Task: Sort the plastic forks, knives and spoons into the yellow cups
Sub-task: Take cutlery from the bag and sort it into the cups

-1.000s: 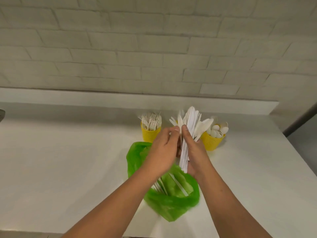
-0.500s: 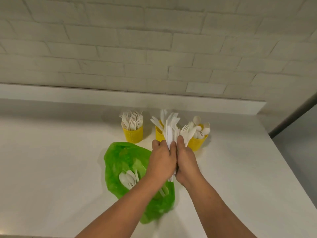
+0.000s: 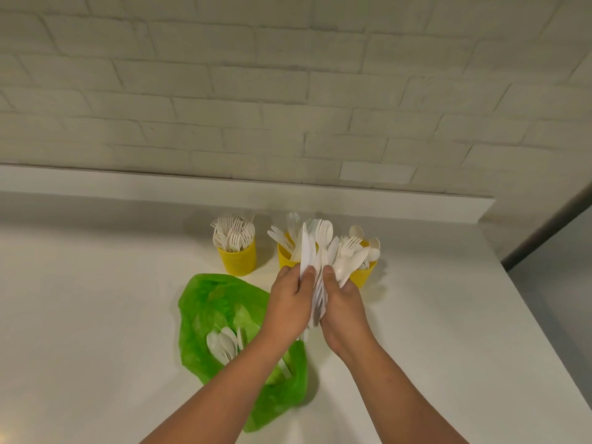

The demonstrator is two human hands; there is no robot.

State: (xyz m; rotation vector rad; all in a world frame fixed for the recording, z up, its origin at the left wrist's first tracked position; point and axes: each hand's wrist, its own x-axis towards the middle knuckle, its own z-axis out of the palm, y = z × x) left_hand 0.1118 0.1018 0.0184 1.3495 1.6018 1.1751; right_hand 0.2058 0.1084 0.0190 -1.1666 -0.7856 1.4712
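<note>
Both hands hold one bundle of white plastic cutlery (image 3: 315,251) upright in front of the cups. My left hand (image 3: 290,302) grips its left side and my right hand (image 3: 342,306) grips its right side. Knives, a spoon and a fork stick out of the top. Three yellow cups stand in a row behind: the left cup (image 3: 237,257) is full of forks, the middle cup (image 3: 285,256) holds knives and is partly hidden by the bundle, the right cup (image 3: 363,275) holds spoons.
A green plastic bag (image 3: 217,315) lies on the white counter (image 3: 96,315) under my left forearm, with several spoons (image 3: 222,342) in it. A raised ledge and a brick wall run behind the cups. The counter ends at the right.
The bundle has fanned out more at the top, with spoons and a fork now spread to the right. The view has shifted, so the bag and cups sit further left than one second ago.
</note>
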